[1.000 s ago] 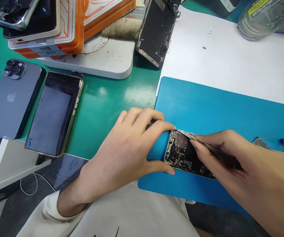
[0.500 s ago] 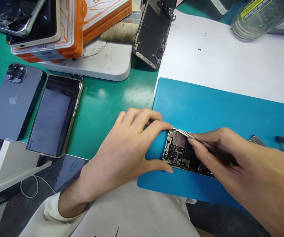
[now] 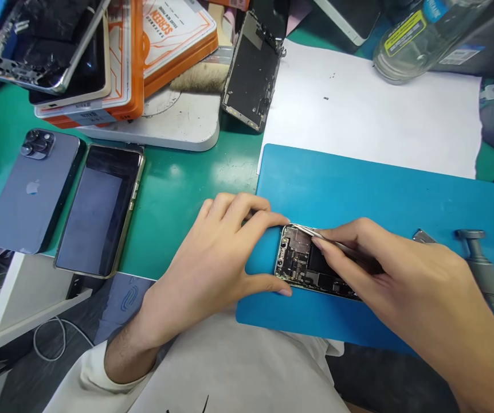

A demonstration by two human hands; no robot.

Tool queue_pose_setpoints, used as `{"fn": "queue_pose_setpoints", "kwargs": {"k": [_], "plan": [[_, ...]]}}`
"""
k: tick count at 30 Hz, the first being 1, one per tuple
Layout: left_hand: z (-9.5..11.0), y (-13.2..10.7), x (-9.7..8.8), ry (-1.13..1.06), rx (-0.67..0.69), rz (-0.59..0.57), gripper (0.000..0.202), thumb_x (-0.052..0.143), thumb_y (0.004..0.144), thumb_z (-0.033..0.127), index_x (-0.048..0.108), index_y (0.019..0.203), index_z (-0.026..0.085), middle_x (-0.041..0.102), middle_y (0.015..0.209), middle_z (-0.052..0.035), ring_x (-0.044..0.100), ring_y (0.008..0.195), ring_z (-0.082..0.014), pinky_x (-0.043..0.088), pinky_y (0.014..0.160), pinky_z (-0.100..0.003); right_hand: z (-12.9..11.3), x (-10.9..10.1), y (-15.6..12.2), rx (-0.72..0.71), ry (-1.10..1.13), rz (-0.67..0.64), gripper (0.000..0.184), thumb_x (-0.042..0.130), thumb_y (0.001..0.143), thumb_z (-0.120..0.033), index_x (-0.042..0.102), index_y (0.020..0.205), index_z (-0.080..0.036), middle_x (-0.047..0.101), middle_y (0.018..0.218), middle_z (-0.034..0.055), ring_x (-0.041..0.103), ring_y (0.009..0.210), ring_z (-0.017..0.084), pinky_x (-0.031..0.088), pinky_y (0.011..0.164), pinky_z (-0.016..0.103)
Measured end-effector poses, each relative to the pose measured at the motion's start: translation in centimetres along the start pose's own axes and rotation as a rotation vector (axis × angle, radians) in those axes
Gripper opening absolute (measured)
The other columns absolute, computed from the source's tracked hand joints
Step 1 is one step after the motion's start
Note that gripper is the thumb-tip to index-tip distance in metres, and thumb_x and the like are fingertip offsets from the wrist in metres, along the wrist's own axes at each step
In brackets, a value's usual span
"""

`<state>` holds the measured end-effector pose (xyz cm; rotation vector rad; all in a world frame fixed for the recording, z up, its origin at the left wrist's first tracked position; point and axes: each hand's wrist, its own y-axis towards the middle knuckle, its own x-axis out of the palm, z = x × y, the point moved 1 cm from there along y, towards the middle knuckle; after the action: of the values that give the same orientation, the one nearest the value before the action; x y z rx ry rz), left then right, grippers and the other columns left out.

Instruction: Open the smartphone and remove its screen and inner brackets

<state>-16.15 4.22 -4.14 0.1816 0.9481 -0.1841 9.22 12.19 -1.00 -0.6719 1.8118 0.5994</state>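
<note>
An opened phone (image 3: 301, 252) lies on the blue mat with its circuit board and inner parts exposed. My left hand (image 3: 216, 252) steadies its left end, the index finger at the upper corner and the thumb along the lower edge. Pinched in my right hand (image 3: 384, 264) is a pair of metal tweezers (image 3: 309, 230). Their tips reach the phone's upper left edge, close to my left index finger. My right hand covers the phone's right part. Beyond that hand sit a small metal piece (image 3: 423, 236) and a grey screwdriver (image 3: 481, 264), both on the mat.
The blue mat (image 3: 359, 172) overlaps white paper (image 3: 371, 120) on a green table. Two phones, one blue-grey (image 3: 34, 189) and one dark-screened (image 3: 98, 209), lie left. Behind them are orange boxes (image 3: 178, 34), a brush (image 3: 202, 74) and a detached screen (image 3: 253, 74). A bottle (image 3: 410, 51) stands back right.
The view has shifted to the right, so the surroundings slide left and more of the screwdriver shows. Both hands keep nearly the same pose on the phone, with the tweezers at its upper edge.
</note>
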Motion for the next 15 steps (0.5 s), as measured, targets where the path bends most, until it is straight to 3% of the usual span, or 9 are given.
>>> {"fn": "queue_pose_setpoints", "kwargs": {"k": [6, 15], "plan": [[0.11, 0.12, -0.09, -0.015, -0.009, -0.003, 0.087, 0.098, 0.085, 0.071, 0.069, 0.150, 0.022, 0.071, 0.141, -0.0116, 0.063, 0.129, -0.0351, 0.054, 0.105, -0.048, -0.01, 0.27, 0.30, -0.040, 0.069, -0.016, 0.030, 0.056, 0.124, -0.038, 0.074, 0.107, -0.022, 0.081, 0.080, -0.0020, 0.062, 0.049, 0.012, 0.033, 0.050, 0.033], [0.08, 0.08, -0.07, -0.027, -0.023, -0.019, 0.087, 0.092, 0.087, 0.076, 0.068, 0.152, 0.023, 0.071, 0.143, -0.0122, 0.063, 0.133, -0.0345, 0.054, 0.109, -0.048, -0.10, 0.01, 0.30, -0.041, 0.056, 0.021, 0.034, 0.055, 0.125, -0.039, 0.075, 0.103, -0.021, 0.078, 0.074, -0.0044, 0.065, 0.047, 0.012, 0.039, 0.047, 0.031]]}}
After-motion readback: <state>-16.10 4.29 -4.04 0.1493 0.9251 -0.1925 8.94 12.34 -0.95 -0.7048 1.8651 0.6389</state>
